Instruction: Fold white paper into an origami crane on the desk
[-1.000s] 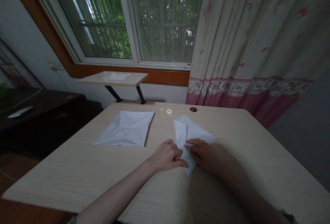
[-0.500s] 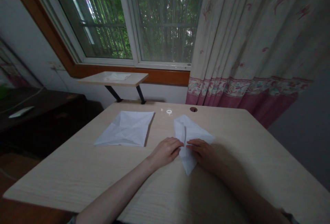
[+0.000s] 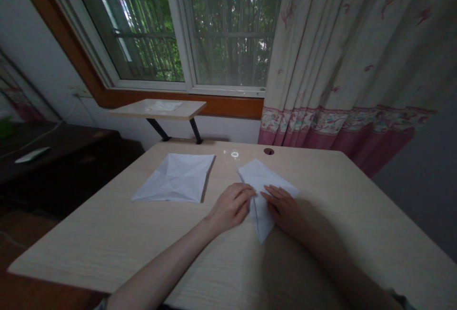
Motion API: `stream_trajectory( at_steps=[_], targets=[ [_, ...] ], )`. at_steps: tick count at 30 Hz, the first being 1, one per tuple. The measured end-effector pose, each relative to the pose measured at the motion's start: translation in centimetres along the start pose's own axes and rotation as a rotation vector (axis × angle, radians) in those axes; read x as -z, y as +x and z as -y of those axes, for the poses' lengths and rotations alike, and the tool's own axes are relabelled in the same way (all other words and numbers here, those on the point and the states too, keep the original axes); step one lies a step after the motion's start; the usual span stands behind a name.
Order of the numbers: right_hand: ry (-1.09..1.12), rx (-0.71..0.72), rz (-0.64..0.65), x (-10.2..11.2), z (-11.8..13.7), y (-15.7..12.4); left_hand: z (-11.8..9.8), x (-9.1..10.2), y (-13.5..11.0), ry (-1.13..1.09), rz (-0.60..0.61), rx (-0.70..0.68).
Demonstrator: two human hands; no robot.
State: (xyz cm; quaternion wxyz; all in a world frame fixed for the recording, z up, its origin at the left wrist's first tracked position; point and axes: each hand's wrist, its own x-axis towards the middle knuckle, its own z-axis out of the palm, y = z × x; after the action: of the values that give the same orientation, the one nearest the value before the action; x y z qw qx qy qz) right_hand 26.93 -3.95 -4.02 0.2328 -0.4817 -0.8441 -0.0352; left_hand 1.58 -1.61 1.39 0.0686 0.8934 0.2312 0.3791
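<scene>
A partly folded white sheet of paper (image 3: 262, 172) lies on the desk in front of me, one pointed end towards me. My left hand (image 3: 233, 205) is at its left edge, fingers bent together with the paper at their tips. On the paper's right half rests my right hand (image 3: 283, 205), its fingers stretched out and slightly apart. A fold line runs down the near part between the hands. Part of the paper is hidden under both hands. To the left lies a second white sheet (image 3: 176, 176), square and creased.
The pale wooden desk (image 3: 107, 234) carries a small raised shelf (image 3: 132, 111) at the back left, with a crumpled white paper (image 3: 164, 105) on it. A round cable hole (image 3: 269, 151) is near the back edge. A curtain (image 3: 321, 86) hangs behind on the right.
Both hands have shifted slightly away from me along the paper. The slit between the flaps in the far half no longer shows; that half looks flatter, and its left corner sticks out further.
</scene>
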Motion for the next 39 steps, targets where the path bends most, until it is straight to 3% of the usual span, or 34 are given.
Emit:
stream_trajectory(
  at_steps=[3, 6, 9, 13, 22, 34, 39],
  targets=[
    [0.000, 0.008, -0.017, 0.0, 0.0, -0.1, 0.0, 0.1, 0.0, -0.003, 0.004, -0.031],
    [-0.019, 0.016, -0.010, 0.1, 0.1, -0.1, 0.0, 0.1, 0.0, -0.016, 0.086, -0.048],
    [-0.049, 0.010, 0.016, 0.2, 0.1, 0.0, 0.1, 0.2, 0.0, 0.006, 0.162, -0.018],
    [-0.066, -0.002, 0.041, 0.4, 0.3, 0.1, 0.1, 0.2, 0.0, 0.064, 0.174, 0.009],
    [-0.031, -0.057, -0.002, 0.0, 0.5, 0.0, 0.5, -0.3, 0.1, 0.143, 0.327, 0.066],
    [-0.122, -0.090, -0.046, -0.1, 0.4, -0.2, 1.1, -0.9, -0.7, 0.182, 0.433, 0.154],
    [-0.104, -0.102, -0.020, 0.7, 0.6, 0.2, 1.3, -1.0, -0.6, 0.213, 0.418, 0.163]
  ],
)
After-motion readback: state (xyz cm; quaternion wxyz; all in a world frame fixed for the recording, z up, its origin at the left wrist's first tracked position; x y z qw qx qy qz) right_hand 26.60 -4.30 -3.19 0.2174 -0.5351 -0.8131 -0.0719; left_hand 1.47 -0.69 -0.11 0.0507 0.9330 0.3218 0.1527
